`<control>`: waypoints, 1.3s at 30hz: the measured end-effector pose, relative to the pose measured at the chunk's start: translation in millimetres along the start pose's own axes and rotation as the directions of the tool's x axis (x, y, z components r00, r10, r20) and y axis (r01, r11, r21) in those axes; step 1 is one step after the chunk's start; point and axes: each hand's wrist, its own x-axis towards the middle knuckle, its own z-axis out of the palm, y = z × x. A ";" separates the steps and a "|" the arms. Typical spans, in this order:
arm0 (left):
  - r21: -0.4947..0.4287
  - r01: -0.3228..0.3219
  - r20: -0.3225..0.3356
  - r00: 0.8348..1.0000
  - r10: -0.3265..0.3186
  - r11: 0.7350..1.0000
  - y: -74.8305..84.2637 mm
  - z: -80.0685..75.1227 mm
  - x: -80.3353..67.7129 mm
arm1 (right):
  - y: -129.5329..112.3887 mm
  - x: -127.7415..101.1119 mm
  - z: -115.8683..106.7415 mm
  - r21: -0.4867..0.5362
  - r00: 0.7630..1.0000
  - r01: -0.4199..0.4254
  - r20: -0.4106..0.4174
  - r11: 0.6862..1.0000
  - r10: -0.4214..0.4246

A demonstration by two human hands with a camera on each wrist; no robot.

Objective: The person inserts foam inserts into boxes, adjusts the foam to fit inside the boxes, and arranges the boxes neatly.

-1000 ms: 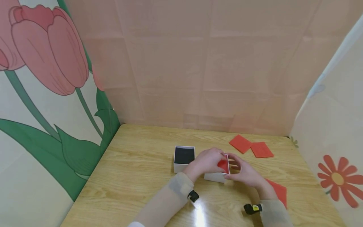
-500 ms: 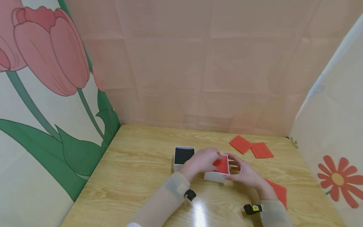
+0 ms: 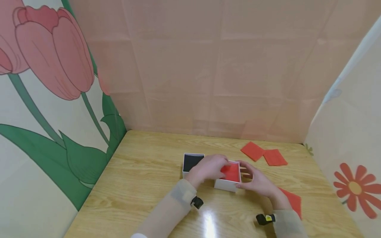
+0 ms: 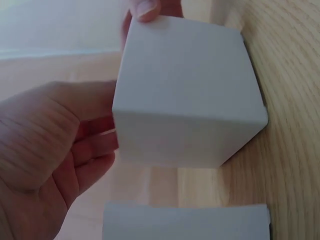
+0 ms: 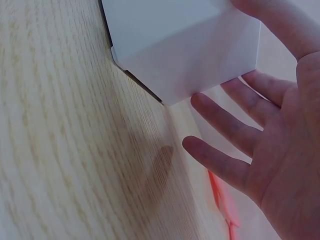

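Behind the wood-grain table [image 3: 143, 185] we see a creased pink backdrop [image 3: 223, 66], with a tulip print [image 3: 53, 53] at the left and a red flower print [image 3: 354, 187] at the right. Right of the table's middle stands the white open box [image 3: 225, 185], its inside showing a red layer [image 3: 232, 172]. Our left hand [image 3: 210, 166] reaches over its left rim, fingertips hidden; we cannot tell whether they pinch anything. Our right hand [image 3: 256, 179] has its fingers spread along the right wall, its thumb touching the near right corner. Just left sits another white box [image 3: 185, 175], black inside. Two red squares [image 3: 252, 151] lie at the far right; a red sheet [image 3: 293, 200] shows beside our right wrist.
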 end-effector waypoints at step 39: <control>-0.092 0.125 -0.007 0.992 -0.126 0.988 -26.6 2.4 -28.3 | 8.6 -8.7 -10.6 -0.044 0.997 0.077 0.006 0.996 -0.077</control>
